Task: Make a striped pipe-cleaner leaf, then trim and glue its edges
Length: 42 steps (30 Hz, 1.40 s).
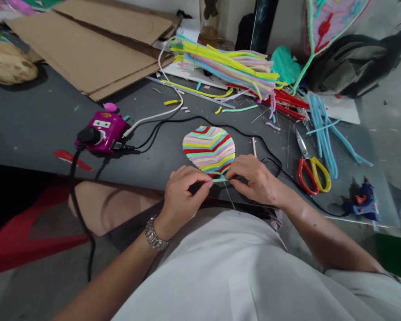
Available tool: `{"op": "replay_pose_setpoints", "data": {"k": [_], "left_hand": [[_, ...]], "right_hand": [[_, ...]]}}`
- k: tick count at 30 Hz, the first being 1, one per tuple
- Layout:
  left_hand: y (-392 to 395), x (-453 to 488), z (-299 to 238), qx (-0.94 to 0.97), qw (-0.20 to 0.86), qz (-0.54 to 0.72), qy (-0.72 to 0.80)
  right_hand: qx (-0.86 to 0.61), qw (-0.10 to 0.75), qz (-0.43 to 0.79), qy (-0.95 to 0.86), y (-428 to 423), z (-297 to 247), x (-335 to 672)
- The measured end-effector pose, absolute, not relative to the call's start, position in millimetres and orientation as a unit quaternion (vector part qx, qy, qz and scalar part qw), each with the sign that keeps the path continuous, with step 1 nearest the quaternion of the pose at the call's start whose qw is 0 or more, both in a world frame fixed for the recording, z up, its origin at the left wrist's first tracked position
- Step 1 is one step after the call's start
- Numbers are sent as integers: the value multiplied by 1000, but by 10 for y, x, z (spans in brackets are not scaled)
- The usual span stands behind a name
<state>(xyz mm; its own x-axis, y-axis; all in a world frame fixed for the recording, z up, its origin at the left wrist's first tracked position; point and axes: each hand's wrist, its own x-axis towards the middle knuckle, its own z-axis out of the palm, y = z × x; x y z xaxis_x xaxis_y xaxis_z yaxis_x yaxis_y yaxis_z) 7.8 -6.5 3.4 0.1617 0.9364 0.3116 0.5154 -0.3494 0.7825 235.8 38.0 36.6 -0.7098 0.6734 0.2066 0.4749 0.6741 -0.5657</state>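
At counter [36, 120] near edge: left hand [182, 191] and right hand [254, 178] pinch green pipe cleaner [219, 179] between closed fingers, stretched taut against striped heart-shaped piece [209, 149] lower tip; scissors [312, 171] beside right.

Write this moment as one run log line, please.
left hand: pinches green strip | right hand: pinches same strip | striped heart: touching hands | scissors: right, apart

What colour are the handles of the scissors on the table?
The scissors have one red and one yellow handle, seen in the head view.
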Motion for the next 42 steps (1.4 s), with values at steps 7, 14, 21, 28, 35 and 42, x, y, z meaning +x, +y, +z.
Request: {"op": "replay_pose_setpoints", "data": {"k": [7,14,21,28,35,42], "left_hand": [[-55,87,24,716,233,376,540],[-52,101,5,715,221,356,560],[-45,118,-33,726,191,326,575],[-46,125,-17,730,185,313,578],[-32,118,2,732,189,304,580],[-30,114,-10,730,193,303,581]], "right_hand": [[-314,189,198,-909,466,318,2346],[-313,182,144,-921,501,301,2361],[-323,168,142,-921,530,244,2347],[-317,144,116,-930,539,256,2327],[-310,126,99,-937,575,265,2291],[-302,93,92,-944,597,281,2272]]}}
